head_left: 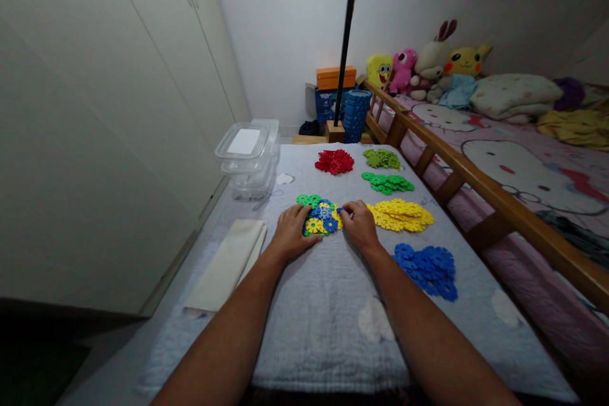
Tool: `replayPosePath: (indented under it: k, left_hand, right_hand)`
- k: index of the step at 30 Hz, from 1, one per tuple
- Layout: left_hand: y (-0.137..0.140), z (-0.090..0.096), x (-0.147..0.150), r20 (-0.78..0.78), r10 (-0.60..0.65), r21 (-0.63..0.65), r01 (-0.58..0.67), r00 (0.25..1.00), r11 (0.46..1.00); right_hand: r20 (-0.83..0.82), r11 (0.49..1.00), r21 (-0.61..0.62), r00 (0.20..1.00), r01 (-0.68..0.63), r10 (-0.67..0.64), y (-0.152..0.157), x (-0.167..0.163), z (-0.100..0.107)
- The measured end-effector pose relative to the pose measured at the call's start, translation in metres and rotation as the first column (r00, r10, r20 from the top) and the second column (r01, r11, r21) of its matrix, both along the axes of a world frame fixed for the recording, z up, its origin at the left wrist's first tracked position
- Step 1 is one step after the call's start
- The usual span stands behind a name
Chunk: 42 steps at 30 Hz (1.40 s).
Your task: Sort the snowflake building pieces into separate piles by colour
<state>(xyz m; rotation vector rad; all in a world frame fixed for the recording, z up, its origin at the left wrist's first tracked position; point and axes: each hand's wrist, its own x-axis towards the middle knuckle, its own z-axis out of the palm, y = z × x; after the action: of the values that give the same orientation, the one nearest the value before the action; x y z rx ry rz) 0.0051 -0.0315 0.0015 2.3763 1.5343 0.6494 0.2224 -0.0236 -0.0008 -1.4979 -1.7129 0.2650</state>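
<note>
A mixed pile of green, yellow and blue plastic snowflake discs (313,225) lies in the middle of the cloth-covered table. My left hand (294,229) rests against its left side, thumb and fingers apart around the edge. At the pile's right side, my right hand (360,223) has its fingers pinched on a blue snowflake disc (339,210), mostly hidden by the fingertips. Sorted heaps lie about: yellow discs (402,215) just right of my right hand, blue discs (428,271) nearer me, green discs (387,183), light green discs (382,158) and red discs (335,162) farther back.
Stacked clear plastic containers (252,162) stand at the table's back left. A folded cream cloth (226,266) lies left of my left arm. A wooden bed rail (442,146) runs along the right side, and a black pole (346,44) rises behind the table.
</note>
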Motion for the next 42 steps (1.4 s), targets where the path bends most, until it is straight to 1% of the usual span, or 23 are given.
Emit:
replayPosePath:
  k: [4, 9, 14, 17, 20, 24, 26, 28, 32, 34, 38, 40, 42]
  left_hand:
    - [0.000, 0.000, 0.000, 0.007, 0.007, 0.003, -0.007, 1.000, 1.000]
    - [0.000, -0.002, 0.000, 0.015, 0.002, 0.014, -0.002, 1.000, 1.000]
    - [0.001, -0.002, 0.000, 0.019, 0.006, 0.011, -0.006, 1.000, 1.000]
    - [0.000, -0.002, 0.000, 0.019, 0.011, 0.005, -0.011, 1.000, 1.000]
    - [0.000, -0.001, 0.000, 0.015, 0.008, 0.003, -0.008, 1.000, 1.000]
    - [0.001, -0.002, 0.000, 0.019, 0.011, 0.013, -0.011, 1.000, 1.000]
    - [0.001, -0.003, -0.001, 0.025, 0.012, 0.016, -0.012, 1.000, 1.000]
    - [0.002, -0.005, -0.001, 0.033, 0.014, 0.022, -0.014, 0.999, 1.000]
    - [0.004, -0.009, -0.002, 0.040, 0.015, 0.024, -0.016, 0.999, 1.000]
    - [0.005, -0.010, -0.002, 0.044, 0.015, 0.026, -0.016, 0.999, 1.000]
    - [0.006, -0.013, -0.003, 0.054, 0.017, 0.036, -0.019, 0.998, 0.999]
    - [0.006, -0.013, -0.003, 0.054, 0.022, 0.034, -0.024, 0.998, 0.999]
    - [0.006, -0.012, -0.003, 0.055, 0.023, 0.032, -0.025, 0.998, 0.999]
  right_hand:
    - [-0.086, 1.000, -0.014, 0.996, 0.026, -0.027, 0.002, 0.003, 0.001]
    - [-0.196, 0.999, -0.025, 0.980, 0.023, -0.028, 0.004, 0.007, 0.004]
    - [-0.316, 0.995, -0.096, 0.948, 0.001, -0.032, 0.005, 0.009, 0.011]
    - [-0.322, 0.995, -0.102, 0.947, -0.014, -0.020, 0.007, 0.012, 0.017]
    - [-0.281, 0.994, -0.097, 0.959, -0.051, 0.022, 0.010, 0.018, 0.028]
    - [-0.208, 0.991, -0.104, 0.977, -0.078, 0.055, 0.022, 0.037, 0.042]
    - [-0.201, 0.993, -0.105, 0.979, -0.047, 0.025, 0.031, 0.054, 0.047]
    - [-0.213, 0.993, -0.114, 0.977, 0.007, -0.032, 0.043, 0.076, 0.049]
    - [-0.286, 0.974, -0.194, 0.943, 0.117, -0.170, 0.065, 0.121, 0.049]
    - [-0.315, 0.960, -0.227, 0.921, 0.163, -0.230, 0.074, 0.139, 0.049]
    - [-0.295, 0.924, -0.273, 0.891, 0.267, -0.345, 0.087, 0.156, 0.049]
    - [-0.285, 0.915, -0.280, 0.885, 0.290, -0.368, 0.092, 0.157, 0.050]
    - [-0.296, 0.917, -0.276, 0.883, 0.287, -0.365, 0.093, 0.155, 0.054]
